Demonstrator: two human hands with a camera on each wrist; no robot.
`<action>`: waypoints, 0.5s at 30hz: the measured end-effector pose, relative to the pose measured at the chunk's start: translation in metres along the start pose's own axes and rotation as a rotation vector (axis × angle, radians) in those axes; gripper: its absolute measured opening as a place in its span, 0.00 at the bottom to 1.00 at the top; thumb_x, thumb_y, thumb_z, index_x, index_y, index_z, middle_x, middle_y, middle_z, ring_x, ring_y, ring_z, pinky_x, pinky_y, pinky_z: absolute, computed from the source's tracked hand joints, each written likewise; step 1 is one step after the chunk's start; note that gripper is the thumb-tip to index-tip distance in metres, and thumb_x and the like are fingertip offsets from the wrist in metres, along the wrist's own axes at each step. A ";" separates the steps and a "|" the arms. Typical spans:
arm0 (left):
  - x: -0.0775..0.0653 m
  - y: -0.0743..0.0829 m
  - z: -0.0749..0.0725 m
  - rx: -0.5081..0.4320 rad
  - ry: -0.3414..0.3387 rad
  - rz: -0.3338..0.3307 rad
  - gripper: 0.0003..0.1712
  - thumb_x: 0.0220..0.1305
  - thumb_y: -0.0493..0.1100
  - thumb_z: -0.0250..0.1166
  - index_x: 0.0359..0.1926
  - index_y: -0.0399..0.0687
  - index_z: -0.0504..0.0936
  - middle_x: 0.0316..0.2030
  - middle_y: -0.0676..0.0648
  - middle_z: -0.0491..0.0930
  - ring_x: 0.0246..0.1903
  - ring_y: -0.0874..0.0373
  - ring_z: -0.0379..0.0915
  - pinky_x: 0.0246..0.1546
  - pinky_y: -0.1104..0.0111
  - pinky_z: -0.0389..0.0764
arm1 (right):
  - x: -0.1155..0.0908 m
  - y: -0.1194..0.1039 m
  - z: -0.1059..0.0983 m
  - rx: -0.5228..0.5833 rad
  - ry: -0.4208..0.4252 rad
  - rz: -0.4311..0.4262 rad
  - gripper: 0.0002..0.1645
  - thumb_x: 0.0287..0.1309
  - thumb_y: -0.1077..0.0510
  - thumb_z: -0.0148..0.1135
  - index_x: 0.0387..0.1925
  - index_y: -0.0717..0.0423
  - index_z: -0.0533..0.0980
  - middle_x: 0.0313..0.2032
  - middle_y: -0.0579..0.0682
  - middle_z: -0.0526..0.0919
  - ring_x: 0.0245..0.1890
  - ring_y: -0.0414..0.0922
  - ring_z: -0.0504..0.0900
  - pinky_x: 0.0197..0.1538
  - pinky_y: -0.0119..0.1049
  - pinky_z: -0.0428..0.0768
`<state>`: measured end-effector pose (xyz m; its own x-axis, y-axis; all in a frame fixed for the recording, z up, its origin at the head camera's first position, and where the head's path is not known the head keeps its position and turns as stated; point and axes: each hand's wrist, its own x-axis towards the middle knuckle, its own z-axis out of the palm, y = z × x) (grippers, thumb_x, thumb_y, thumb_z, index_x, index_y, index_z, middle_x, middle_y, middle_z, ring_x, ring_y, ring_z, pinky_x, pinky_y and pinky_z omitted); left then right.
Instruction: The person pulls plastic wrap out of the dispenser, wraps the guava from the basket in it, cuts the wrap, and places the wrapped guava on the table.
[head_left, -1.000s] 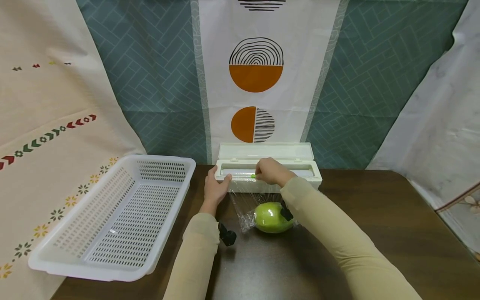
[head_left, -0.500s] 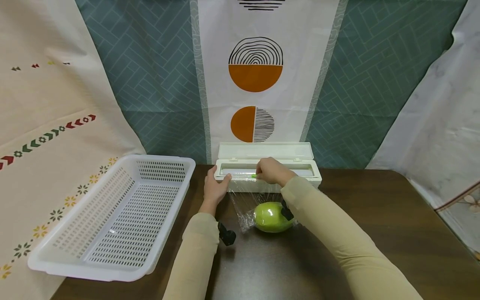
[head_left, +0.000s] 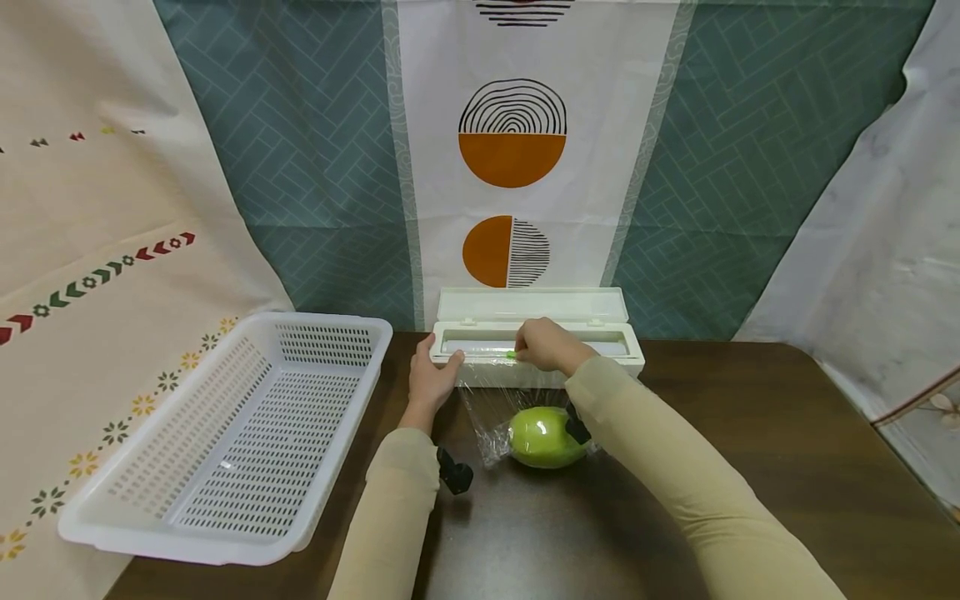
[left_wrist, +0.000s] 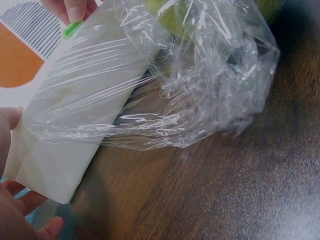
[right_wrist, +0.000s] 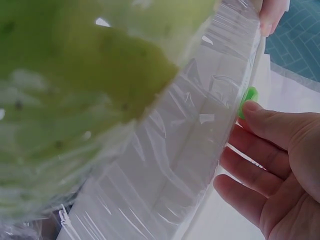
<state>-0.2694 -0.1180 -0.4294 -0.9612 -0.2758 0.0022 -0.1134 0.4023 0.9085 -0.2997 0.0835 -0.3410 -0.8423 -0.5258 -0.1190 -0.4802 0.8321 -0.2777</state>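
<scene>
The left hand [head_left: 429,382] is gripping the left end of a white box [head_left: 633,368], its thumb lying at the front edge. The right hand [head_left: 550,344] is pinching a small green slider [right_wrist: 250,94] at the box's front edge, right of the left hand. The lid [head_left: 532,305] is standing raised at the back, and a roll [head_left: 480,345] is lying inside. Clear plastic wrap [left_wrist: 200,100] is stretching from that front edge down to a green fruit [head_left: 542,433], which is resting on the table [head_left: 750,433] just in front of the box, wrapped in the film (the right sleeve [head_left: 660,458] is passing close by). A white basket [head_left: 262,450] is sitting to the left.
</scene>
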 end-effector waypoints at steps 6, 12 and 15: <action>0.001 -0.001 0.001 0.000 0.007 0.009 0.40 0.61 0.54 0.60 0.71 0.52 0.55 0.65 0.36 0.59 0.65 0.40 0.57 0.64 0.47 0.60 | 0.000 0.001 0.001 0.000 0.003 0.005 0.10 0.62 0.59 0.59 0.39 0.60 0.83 0.38 0.53 0.86 0.37 0.46 0.82 0.45 0.40 0.80; 0.002 -0.003 0.002 0.001 0.011 0.013 0.40 0.61 0.53 0.60 0.71 0.52 0.55 0.65 0.36 0.59 0.65 0.40 0.57 0.63 0.46 0.61 | -0.001 0.004 0.002 0.001 -0.002 0.012 0.10 0.62 0.58 0.59 0.39 0.60 0.83 0.38 0.53 0.86 0.37 0.46 0.82 0.46 0.40 0.80; 0.002 -0.003 0.002 -0.003 0.012 0.011 0.40 0.61 0.53 0.60 0.71 0.52 0.55 0.65 0.36 0.59 0.65 0.40 0.58 0.63 0.46 0.61 | -0.001 0.004 0.002 0.001 -0.001 0.017 0.10 0.62 0.58 0.59 0.38 0.60 0.83 0.38 0.53 0.85 0.36 0.46 0.82 0.45 0.40 0.80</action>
<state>-0.2713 -0.1185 -0.4331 -0.9593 -0.2820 0.0177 -0.1017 0.4030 0.9095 -0.3006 0.0872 -0.3440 -0.8502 -0.5114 -0.1250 -0.4653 0.8410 -0.2761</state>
